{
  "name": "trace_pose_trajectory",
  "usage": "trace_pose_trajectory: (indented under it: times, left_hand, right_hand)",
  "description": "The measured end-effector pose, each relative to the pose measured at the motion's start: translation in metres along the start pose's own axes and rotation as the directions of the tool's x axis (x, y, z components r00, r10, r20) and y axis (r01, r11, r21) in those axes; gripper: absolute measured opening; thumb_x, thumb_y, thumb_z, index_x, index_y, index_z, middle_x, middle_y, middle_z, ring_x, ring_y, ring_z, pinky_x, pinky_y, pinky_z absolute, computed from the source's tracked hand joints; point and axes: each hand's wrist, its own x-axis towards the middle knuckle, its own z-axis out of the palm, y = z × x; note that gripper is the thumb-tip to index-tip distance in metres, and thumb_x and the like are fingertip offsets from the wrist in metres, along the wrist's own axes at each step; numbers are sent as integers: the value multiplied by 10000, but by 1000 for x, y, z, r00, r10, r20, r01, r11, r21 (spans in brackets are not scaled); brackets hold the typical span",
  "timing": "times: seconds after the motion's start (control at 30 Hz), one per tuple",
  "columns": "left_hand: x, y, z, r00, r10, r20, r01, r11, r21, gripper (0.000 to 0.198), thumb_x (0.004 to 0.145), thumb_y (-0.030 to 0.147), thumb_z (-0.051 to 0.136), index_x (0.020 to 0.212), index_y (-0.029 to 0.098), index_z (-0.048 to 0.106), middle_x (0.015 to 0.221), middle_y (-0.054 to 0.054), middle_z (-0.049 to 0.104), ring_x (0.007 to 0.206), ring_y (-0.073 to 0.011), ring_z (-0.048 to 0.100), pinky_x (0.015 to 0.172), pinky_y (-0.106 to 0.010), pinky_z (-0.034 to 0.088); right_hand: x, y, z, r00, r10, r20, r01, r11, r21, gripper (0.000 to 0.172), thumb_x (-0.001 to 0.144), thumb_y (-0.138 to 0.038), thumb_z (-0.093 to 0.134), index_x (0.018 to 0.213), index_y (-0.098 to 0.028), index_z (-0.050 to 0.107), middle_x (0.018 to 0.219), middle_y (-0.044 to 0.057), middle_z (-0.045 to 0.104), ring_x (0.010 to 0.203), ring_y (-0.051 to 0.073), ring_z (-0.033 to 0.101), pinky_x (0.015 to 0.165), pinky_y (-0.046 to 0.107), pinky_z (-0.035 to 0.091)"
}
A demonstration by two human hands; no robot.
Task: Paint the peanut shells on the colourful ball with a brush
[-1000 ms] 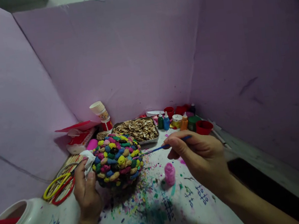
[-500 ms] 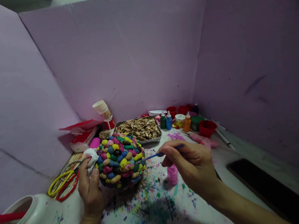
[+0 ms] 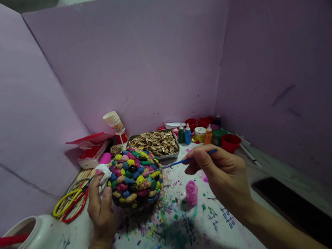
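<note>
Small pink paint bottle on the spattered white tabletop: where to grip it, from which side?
The small pink paint bottle is probably best pinched across its wider body, below the narrower neck, coming in level from the right. It stands upright, and the round, multicoloured, shell-covered ball sits to its left.

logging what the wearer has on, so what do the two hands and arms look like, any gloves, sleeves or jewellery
Left hand and right hand are gloveless, with no ring, watch or bracelet visible. No sleeves show on the forearms; fine marks are too small to tell.
</note>
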Motion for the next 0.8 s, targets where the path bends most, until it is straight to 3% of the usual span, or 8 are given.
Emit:
trace_pose_trajectory:
  times: [0.13, 0.23, 0.37, 0.57, 0.8]
  left_hand:
    - [1, -1, -1, 1000, -26, 2, 26, 1000, -10, 431, 883, 484, 470, 1175, 187, 580, 1273, -119, 600, 1237, -281, 525, 1088, -446, 364]
    - [1, -2, -1, 999, -49, 3, 49, 999, -15, 457, 872, 495, 479, 1188, 181, 582, 1287, -132, 594, 1241, -294, 523, 1086, -455, 366]
    - [3, -4, 0, 999, -54, 4, 54, 998, -13, 489, 870, 510, 473, 1190, 157, 582, 1291, -158, 589, 1240, -307, 520, 1085, -473, 366]
    - [3, -3, 0, 996, -86, 5, 86, 996, -35, 475, 867, 515, 480, 1176, 170, 586, 1279, -146, 593, 1253, -308, 510, 1104, -487, 343]
    - [5, -6, -1, 996, -94, -12, 93, 995, -42, 484, 873, 501, 478, 1191, 156, 596, 1250, -154, 594, 1250, -327, 510, 1117, -503, 334]
  right_hand:
    - [2, 10, 6, 970, 205, -129, -164, 948, 274, 293, 815, -525, 703, 832, -233, 704, 631, -8, 729, 589, 157, 707, 637, 322, 611]
    - [-3, 20, 15, 928, 370, -53, -322, 863, 389, 396, 774, -623, 696, 932, -260, 687, 876, 42, 790, 862, 222, 746, 842, 428, 572]
    - [-19, 30, 30, 875, 480, 72, -476, 819, 322, 499, 775, -727, 613, 1053, -316, 659, 1331, 76, 656, 1270, 294, 568, 1041, 559, 409]
    - [-29, 45, 42, 880, 463, 106, -472, 825, 312, 523, 811, -707, 587, 1194, -352, 593, 1495, 61, 496, 1409, 286, 405, 1107, 542, 345]
    - [-32, 49, 48, 870, 479, 118, -490, 810, 322, 539, 837, -694, 553, 1253, -350, 541, 1537, 60, 434, 1402, 294, 411, 989, 492, 497]
